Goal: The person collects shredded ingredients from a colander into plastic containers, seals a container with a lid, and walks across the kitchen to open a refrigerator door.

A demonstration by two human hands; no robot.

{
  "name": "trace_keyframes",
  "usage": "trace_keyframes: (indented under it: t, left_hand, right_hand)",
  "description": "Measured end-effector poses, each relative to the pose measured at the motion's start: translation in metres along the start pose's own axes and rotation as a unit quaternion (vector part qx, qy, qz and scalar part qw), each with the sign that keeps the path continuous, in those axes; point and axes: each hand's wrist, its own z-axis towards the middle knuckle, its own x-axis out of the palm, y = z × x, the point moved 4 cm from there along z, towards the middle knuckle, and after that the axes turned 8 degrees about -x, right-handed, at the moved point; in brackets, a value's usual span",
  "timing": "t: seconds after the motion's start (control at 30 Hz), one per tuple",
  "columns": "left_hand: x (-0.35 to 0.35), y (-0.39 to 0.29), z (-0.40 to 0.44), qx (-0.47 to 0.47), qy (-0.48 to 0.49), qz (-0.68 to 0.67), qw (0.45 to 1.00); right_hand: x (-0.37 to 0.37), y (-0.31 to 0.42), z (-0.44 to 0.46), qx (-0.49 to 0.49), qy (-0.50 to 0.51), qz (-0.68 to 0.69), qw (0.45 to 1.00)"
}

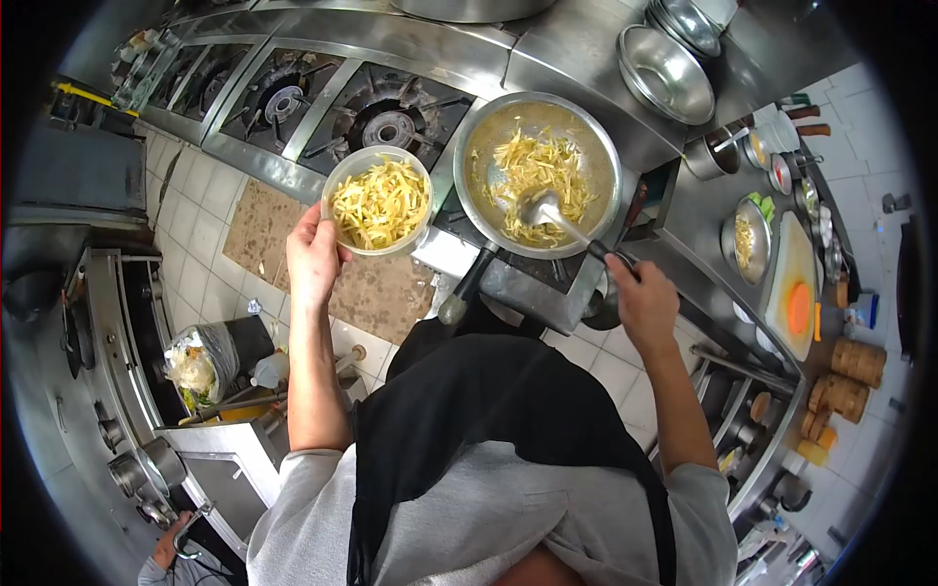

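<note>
My left hand (318,252) is closed on the rim of a round translucent plastic tub (337,171), holding it beside the stove. Pale yellow cut strips (381,205) fill the tub almost to the top. My right hand (643,298) grips the black handle of a metal serving spoon (567,225). Its head rests among more yellow strips (535,166) in a wide metal bowl (611,146). The bowl sits at the right end of the range, and its base is hidden. A black-handled pan or pot handle (474,278) sticks out below the bowl.
Gas burners (389,127) line the range to the left. Metal bowls (666,73) are stacked at the upper right. The right counter holds a small bowl of strips (747,244) and a cutting board (787,283). A lined bin (210,361) stands left; another person's arm (168,542) shows lower left.
</note>
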Motion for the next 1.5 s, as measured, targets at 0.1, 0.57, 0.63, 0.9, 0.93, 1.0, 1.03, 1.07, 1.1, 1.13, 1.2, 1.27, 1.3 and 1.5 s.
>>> trace_keyframes:
  t: [0.1,0.57,0.63,0.9,0.93,1.0,1.03,1.07,1.1,1.13,1.2,1.27,1.3,1.5]
  left_hand:
    - [0.002,0.003,0.000,-0.001,0.012,0.006,1.000]
    - [0.023,0.032,0.002,-0.003,0.044,0.008,0.999]
    - [0.029,0.036,0.005,0.000,0.060,0.030,0.998]
    - [0.050,0.033,0.004,-0.008,0.087,0.023,0.996]
    - [0.051,0.034,0.006,-0.009,0.093,0.024,0.995]
    - [0.052,0.034,0.004,-0.008,0.096,0.024,0.995]
    - [0.050,0.033,0.004,-0.007,0.096,0.023,0.995]
    - [0.051,0.040,0.008,0.001,0.084,0.016,0.996]
    - [0.051,0.049,0.012,0.011,0.068,0.008,0.998]
    - [0.051,0.050,0.014,0.018,0.072,0.023,0.997]
    - [0.050,0.055,0.016,0.011,0.069,0.035,0.997]
    - [0.048,0.048,0.013,-0.004,0.072,0.039,0.997]
    - [0.049,0.053,0.016,0.010,0.075,0.014,0.997]
    - [0.051,0.046,0.014,0.010,0.079,0.026,0.996]
  right_hand:
    - [-0.002,-0.002,0.025,0.036,-0.058,0.009,0.998]
    - [0.010,-0.034,0.065,0.086,-0.113,0.084,0.986]
    - [0.032,-0.040,0.076,0.082,-0.139,0.096,0.982]
    - [-0.005,-0.061,0.035,0.070,-0.056,0.137,0.986]
    - [-0.009,-0.064,0.039,0.084,-0.094,0.127,0.984]
    - [0.001,-0.071,0.053,0.097,-0.104,0.092,0.985]
    - [0.010,-0.072,0.060,0.108,-0.115,0.059,0.986]
    - [0.024,-0.078,0.056,0.122,-0.083,0.030,0.989]
    - [0.032,-0.077,0.048,0.142,-0.033,0.041,0.989]
    - [0.038,-0.074,0.034,0.157,0.017,0.051,0.986]
    - [0.030,-0.064,0.005,0.184,0.038,0.167,0.968]
    - [-0.005,-0.055,0.000,0.170,0.010,0.189,0.967]
    - [-0.006,-0.060,-0.003,0.160,-0.035,0.199,0.966]
    - [0.040,-0.067,0.039,0.195,-0.030,0.143,0.970]
